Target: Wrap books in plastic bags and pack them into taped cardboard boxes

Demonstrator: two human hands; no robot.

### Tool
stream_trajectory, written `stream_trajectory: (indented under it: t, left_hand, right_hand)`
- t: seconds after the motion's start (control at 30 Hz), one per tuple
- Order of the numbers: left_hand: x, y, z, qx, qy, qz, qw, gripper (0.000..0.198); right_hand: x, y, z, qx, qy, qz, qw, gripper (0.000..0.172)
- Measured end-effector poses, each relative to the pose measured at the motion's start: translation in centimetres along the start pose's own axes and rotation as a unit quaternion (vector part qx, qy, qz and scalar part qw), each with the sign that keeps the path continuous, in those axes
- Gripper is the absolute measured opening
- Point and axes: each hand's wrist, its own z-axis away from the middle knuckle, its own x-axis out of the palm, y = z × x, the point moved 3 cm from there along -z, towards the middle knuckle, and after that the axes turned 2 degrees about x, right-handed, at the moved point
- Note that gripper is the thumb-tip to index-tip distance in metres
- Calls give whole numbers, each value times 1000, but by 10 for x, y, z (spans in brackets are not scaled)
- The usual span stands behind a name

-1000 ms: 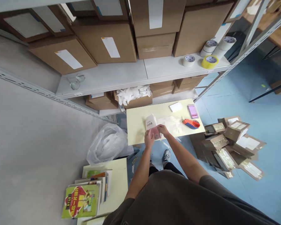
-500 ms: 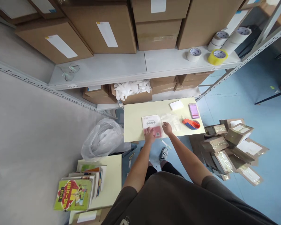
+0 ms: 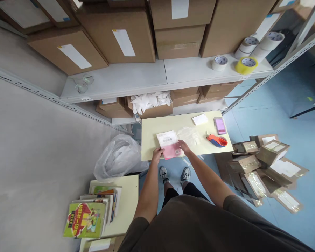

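A thin white and pink book [image 3: 168, 144], with a small barcode patch near its lower right corner, is between my hands, slightly tilted at the table's front edge. My left hand [image 3: 158, 154] is closed on its lower left edge. At the right edge, my right hand [image 3: 183, 146] grips it with fingers and thumb. Just beyond that hand, a flattened clear plastic bag [image 3: 189, 135] lies on the pale table [image 3: 150, 129]. An orange and blue tape dispenser [image 3: 217, 140] rests farther right.
A small white box [image 3: 200, 119] and a purple packet [image 3: 220, 126] lie at the table's back right. Taped cartons [image 3: 273, 157] are heaped on the floor at right. A big plastic bag [image 3: 118, 157] and stacked books [image 3: 86, 217] are at left. Ahead stands a shelf [image 3: 136, 75] with boxes and tape rolls.
My left hand has moved from the book's face to its left edge, and my right hand has come to its right edge. The book has shifted slightly towards me and tilted.
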Motion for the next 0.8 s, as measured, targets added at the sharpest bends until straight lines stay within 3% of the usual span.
stream_trajectory:
  t: [0.1,0.17,0.27,0.37,0.47,0.6,0.7,0.8]
  left_hand:
    - [11,24,7,28,3,11,1000,39]
    - [28,48,12,59,22,-60,996,33]
    - [67,84,19,100,65,-231,966,32]
    - [119,108,23,105,77,-332,934,37]
    - [176,113,21,108,69,-366,922,44]
    - [235,94,5,72,13,-403,912,65]
    - [243,76,-10,77,-38,-404,911,54]
    - [219,66,-21,122,-56,-334,933,39]
  right_hand:
    - [6,-6,-1,8,-11,-73,997,45]
    - [5,-10,-1,7,-14,-95,995,41]
    - [-11,-16,0,-18,22,-80,996,36]
    - [-44,-19,5,-47,97,-66,992,42]
    - [-86,-15,14,-55,142,-72,986,53]
    - [-136,-12,24,-71,185,-26,980,64]
    - [-157,-19,23,-90,161,30,982,66]
    - [-161,-28,16,-81,101,66,989,65]
